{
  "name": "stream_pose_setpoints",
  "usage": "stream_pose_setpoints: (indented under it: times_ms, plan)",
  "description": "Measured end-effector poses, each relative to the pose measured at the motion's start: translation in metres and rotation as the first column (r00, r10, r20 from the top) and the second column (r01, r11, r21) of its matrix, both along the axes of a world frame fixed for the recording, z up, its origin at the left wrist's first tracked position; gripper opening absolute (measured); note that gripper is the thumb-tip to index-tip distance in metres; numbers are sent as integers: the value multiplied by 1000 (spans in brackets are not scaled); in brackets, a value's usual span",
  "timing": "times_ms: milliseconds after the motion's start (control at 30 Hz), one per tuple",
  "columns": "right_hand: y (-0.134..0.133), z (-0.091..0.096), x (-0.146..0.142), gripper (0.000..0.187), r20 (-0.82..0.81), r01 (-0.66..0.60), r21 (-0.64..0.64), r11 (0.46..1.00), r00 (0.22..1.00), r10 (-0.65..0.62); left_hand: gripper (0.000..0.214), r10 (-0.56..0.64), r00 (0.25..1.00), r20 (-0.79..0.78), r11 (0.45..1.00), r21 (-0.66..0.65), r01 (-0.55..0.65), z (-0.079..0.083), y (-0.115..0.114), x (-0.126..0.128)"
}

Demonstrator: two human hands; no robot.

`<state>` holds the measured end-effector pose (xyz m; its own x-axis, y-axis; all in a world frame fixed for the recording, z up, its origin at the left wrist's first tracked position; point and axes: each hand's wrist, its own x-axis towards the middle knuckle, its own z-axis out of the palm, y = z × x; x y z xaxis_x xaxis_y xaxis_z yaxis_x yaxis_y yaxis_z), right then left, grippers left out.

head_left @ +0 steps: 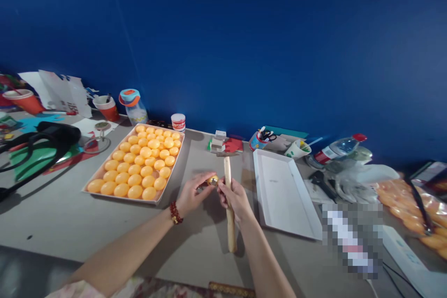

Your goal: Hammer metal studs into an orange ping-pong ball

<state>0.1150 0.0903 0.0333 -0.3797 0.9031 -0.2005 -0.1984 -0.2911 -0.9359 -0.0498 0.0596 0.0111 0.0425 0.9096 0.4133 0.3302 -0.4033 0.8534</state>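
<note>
My left hand (194, 193), with a beaded bracelet at the wrist, pinches a small shiny gold round piece (213, 179) between thumb and fingers; its exact kind is too small to tell. Close beside it, my right hand (236, 198) is closed around the wooden handle of a hammer (231, 230). The hammer stands out away from me, its dark metal head at the far end. The fingertips of my right hand come near the gold piece; whether they touch it I cannot tell. Left of my hands, a shallow box (164, 191) holds many orange balls in rows.
An empty-looking white tray (279, 191) lies to the right. Small boxes (218, 142) and a pen cup (259, 140) stand toward the blue wall (223, 46). Farther right are a plastic bottle (335, 149) and bagged orange balls (401, 205). A blue-lidded jug (134, 107) stands back left.
</note>
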Motion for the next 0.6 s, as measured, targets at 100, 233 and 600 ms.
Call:
stream_pose_setpoints:
  times_ms: [100,233,600]
  plan:
    - [-1,-1,-1,31,4,7,-7,1000,1000,-7,35,2,1000,6,1000,0,-2,2,0,0]
    - [-1,-1,-2,32,-12,40,-5,999,999,-40,35,-9,999,53,999,-48,12,3,-2,3]
    - [0,12,17,30,412,-82,471,878,901,-137,41,125,942,312,988,-130,-88,-3,12,-9]
